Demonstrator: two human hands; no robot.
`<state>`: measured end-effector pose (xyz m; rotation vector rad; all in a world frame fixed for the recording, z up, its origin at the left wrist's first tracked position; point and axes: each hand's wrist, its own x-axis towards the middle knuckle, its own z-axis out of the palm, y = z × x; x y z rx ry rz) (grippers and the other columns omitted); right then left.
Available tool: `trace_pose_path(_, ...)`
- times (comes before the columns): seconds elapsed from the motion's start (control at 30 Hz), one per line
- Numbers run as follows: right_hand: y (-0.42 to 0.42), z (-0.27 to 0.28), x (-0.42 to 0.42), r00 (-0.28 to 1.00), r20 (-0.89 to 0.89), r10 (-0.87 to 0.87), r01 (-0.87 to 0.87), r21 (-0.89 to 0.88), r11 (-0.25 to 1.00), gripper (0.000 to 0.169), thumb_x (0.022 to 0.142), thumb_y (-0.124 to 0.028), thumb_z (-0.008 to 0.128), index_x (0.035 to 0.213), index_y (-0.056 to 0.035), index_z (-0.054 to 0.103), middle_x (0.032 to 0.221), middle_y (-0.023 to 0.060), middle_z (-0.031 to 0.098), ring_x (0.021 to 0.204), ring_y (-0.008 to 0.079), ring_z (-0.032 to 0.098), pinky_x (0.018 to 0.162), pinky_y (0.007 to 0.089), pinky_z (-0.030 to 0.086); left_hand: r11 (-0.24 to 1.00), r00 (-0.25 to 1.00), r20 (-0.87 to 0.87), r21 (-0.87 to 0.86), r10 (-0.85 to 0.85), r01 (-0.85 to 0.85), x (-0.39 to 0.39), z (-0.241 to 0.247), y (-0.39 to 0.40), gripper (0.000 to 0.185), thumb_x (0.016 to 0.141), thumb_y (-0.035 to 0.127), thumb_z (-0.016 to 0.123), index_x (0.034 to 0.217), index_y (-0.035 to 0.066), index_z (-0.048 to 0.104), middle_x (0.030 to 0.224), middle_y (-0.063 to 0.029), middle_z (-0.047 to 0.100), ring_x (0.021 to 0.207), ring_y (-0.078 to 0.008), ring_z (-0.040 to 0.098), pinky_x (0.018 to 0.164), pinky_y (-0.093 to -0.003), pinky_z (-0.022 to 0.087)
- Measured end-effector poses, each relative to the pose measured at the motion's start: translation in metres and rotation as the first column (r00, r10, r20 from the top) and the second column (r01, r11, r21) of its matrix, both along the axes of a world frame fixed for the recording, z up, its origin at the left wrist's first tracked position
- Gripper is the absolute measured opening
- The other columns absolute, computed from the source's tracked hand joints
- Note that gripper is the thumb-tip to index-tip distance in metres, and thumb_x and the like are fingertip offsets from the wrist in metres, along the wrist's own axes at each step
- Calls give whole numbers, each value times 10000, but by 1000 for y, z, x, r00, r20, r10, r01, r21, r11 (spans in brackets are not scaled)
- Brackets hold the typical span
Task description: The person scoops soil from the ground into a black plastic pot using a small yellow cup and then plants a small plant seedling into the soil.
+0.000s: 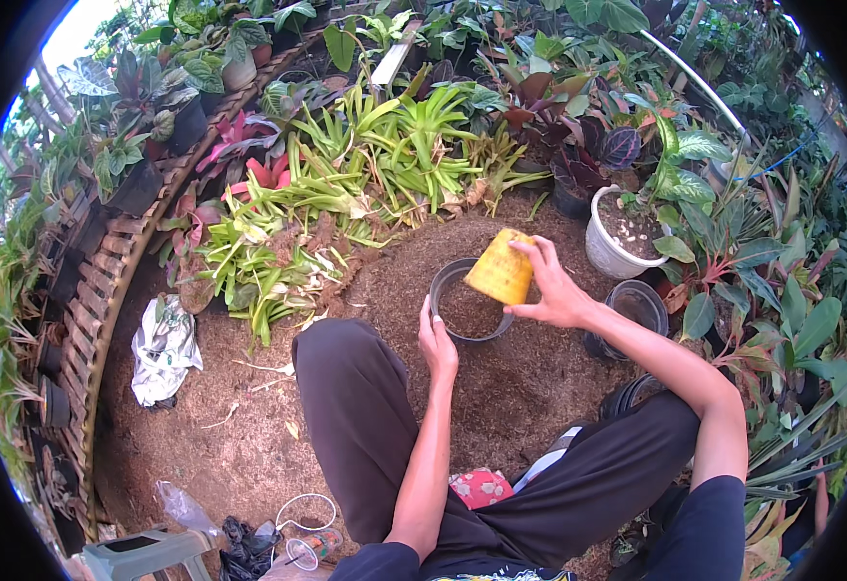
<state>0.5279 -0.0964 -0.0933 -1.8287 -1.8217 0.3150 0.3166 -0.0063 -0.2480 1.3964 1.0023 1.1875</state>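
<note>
My right hand (555, 289) grips a yellow plastic pot (502, 267), tilted with its base up and its mouth toward a round black plastic pot (455, 270). The yellow pot hangs over the black pot's right side. Dark soil (468, 309) shows inside the black pot. My left hand (438, 347) holds the black pot's left rim, the fingers along its outer wall. The black pot is on or just above the soil-covered ground (387, 290); which, I cannot tell. The inside of the yellow pot is hidden.
Uprooted green bromeliads (278, 269) lie in a heap ahead and left. At right are a white pot (605, 243), empty-looking black pots (637, 309) and leafy plants. A crumpled white bag (165, 352) lies left. A plastic stool (147, 552) and a plastic cup (303, 553) are at lower left.
</note>
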Motion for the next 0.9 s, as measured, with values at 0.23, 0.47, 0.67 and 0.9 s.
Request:
trace_pose_path(0.23, 3, -1, -4, 961, 219, 171, -207, 157, 966, 1035, 708, -214, 908, 1555, -210, 311, 1568, 296, 161, 1428, 531, 331, 1175, 529, 396, 999, 999, 27, 25, -25, 24, -2, 1, 1, 468, 1031, 76, 388, 1480, -25, 478, 1466, -214, 561, 1387, -336, 515, 1161, -412, 369)
trace_pose_path(0.47, -1, -27, 30, 925, -59, -374, 377, 229, 897, 1070, 769, -320, 878, 1555, -149, 172, 1467, 300, 215, 1382, 505, 371, 1148, 523, 413, 1000, 1000, 18, 27, -2, 1, 1, -2, 1, 471, 1025, 74, 395, 1476, -26, 488, 1460, -197, 569, 1372, -319, 527, 1155, -403, 368)
trace_pose_path(0.67, -42, -117, 55, 578, -190, -794, 728, -320, 606, 1103, 728, -441, 879, 1544, -142, 200, 1441, 289, 300, 1367, 441, 380, 1181, 488, 351, 1000, 999, 17, 2, -30, 30, 5, 0, -2, 490, 1002, 47, 417, 1479, -31, 493, 1473, -189, 565, 1374, -294, 529, 1152, -383, 367)
trace_pose_path(0.9, -60, -156, 32, 700, -140, -700, 491, -617, 614, 1081, 738, -511, 862, 1569, -107, 301, 1481, 319, 363, 1401, 427, 389, 1202, 467, 335, 996, 997, 60, -74, -53, 57, -5, -10, 10, 511, 988, 23, 418, 1490, -54, 474, 1491, -198, 552, 1387, -277, 522, 1156, -359, 368)
